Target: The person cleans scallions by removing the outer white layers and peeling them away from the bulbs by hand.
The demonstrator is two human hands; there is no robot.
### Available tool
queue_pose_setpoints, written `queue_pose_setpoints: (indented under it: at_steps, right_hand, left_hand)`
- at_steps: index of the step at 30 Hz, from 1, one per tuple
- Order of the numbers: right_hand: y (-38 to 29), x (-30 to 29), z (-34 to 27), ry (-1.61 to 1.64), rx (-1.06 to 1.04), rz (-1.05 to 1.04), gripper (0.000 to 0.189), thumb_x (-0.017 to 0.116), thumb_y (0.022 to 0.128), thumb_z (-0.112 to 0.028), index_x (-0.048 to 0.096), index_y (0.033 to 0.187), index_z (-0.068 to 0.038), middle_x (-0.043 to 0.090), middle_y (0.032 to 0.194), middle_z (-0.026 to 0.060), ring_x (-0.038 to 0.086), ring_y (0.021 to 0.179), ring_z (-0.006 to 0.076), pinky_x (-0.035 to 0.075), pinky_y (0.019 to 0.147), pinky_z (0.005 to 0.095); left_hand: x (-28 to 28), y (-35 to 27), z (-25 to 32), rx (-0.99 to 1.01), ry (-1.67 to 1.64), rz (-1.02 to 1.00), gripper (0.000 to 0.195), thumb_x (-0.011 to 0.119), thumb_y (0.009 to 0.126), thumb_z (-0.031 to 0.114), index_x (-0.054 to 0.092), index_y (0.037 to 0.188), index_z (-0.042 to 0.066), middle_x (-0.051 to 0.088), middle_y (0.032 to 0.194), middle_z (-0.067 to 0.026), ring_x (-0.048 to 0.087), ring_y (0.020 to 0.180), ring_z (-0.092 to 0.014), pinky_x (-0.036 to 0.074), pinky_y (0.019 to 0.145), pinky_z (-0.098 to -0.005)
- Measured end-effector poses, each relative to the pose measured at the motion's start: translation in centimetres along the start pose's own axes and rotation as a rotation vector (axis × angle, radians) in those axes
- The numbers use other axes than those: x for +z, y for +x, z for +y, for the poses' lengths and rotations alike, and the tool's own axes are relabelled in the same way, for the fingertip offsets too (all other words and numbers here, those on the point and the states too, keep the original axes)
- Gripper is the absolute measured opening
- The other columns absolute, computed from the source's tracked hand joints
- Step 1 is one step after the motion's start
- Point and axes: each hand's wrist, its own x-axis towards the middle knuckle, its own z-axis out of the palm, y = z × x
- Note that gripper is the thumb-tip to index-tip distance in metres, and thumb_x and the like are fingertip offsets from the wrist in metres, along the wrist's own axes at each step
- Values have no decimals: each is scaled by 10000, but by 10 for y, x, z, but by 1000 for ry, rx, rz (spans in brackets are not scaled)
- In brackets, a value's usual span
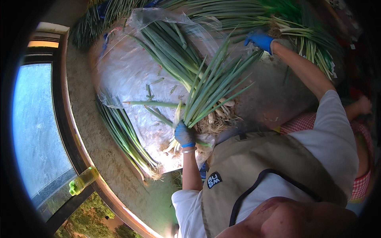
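My left hand (pixel 185 136), in a blue glove, grips a bunch of green onions (pixel 208 89) near its white root end; the leaves fan up and to the right. Beneath the leaves lies a larger bundle of thick green onions (pixel 172 50) with dirty roots, on a clear plastic sheet (pixel 119 68). My right hand (pixel 259 41), also blue-gloved, is at the upper right, beside the leaf tips and near the roots of another pile of green onions (pixel 238 17). Its fingers are blurred, so its hold cannot be told.
More green onions (pixel 128 139) lie at the sheet's left edge, and another pile (pixel 95 29) is at the upper left. A bottle (pixel 84 180) with a green cap stands by the window frame. At the right, part of another person in red checked cloth (pixel 361 187) shows.
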Motion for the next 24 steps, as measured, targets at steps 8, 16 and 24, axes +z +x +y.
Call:
queue_pose_setpoints:
  at_steps: [8, 16, 24]
  right_hand:
    - [-17, 16, -65, -45, -191, -199, 253, 539, 821, -217, 612, 966, -23, 629, 828, 77, 551, 681, 145, 445, 623, 295]
    - [-5, 51, -56, -244, -499, -450, 257, 538, 821, -220, 595, 987, -32, 617, 862, 110, 541, 695, 190, 441, 654, 337]
    - [-22, 42, -58, -539, -466, -544, 212, 518, 806, -202, 570, 841, 1, 564, 751, 128, 494, 630, 221, 418, 607, 349]
  left_hand:
    - [-6, 0, 2, -46, -40, -33, 325, 676, 650, 293, 543, 884, 109, 580, 681, -128, 570, 611, -330, 453, 530, -409]
    - [-18, 3, 9, -86, -130, -34, 336, 666, 638, 189, 557, 949, 122, 601, 738, -135, 576, 657, -337, 457, 565, -399]
    - [-97, 26, -11, 43, -394, -543, 320, 670, 696, 219, 580, 971, 83, 625, 754, -145, 610, 659, -272, 470, 583, -338]
